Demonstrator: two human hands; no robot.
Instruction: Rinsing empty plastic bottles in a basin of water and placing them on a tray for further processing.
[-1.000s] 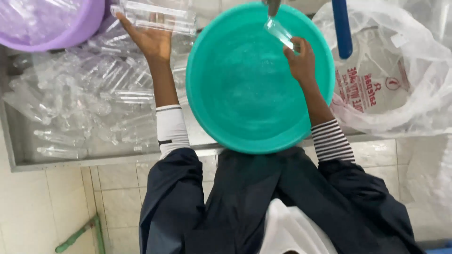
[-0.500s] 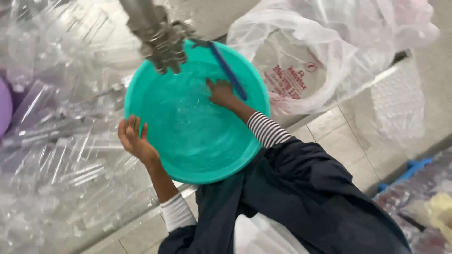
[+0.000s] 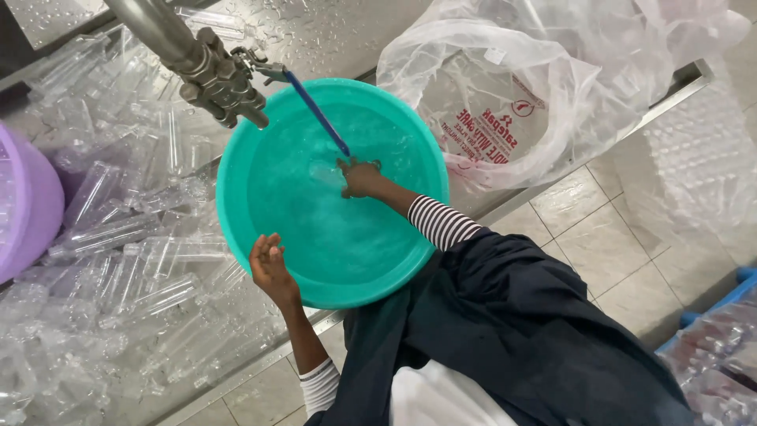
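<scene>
A round teal basin [image 3: 260, 142] holding water sits in a steel sink. My right hand [image 3: 359, 177] is dipped in the water near the middle of the basin, fingers closed on a clear plastic tube [image 3: 325, 170] that shows only faintly under the surface. My left hand [image 3: 268, 264] rests at the near rim of the basin with its fingers loosely apart and nothing in it. Both wrists show striped cuffs under dark sleeves.
A metal tap pipe [image 3: 209, 71] with a blue lever [image 3: 315, 114] hangs over the basin's far side. Several clear tubes [image 3: 118, 252] are heaped to the left beside a purple basin [image 3: 24, 205]. A large clear plastic bag [image 3: 536, 87] lies to the right, with tiled floor below.
My left hand has come from the heap of tubes to the basin's near rim. My right hand has gone down into the water with the tube. The view has swung round.
</scene>
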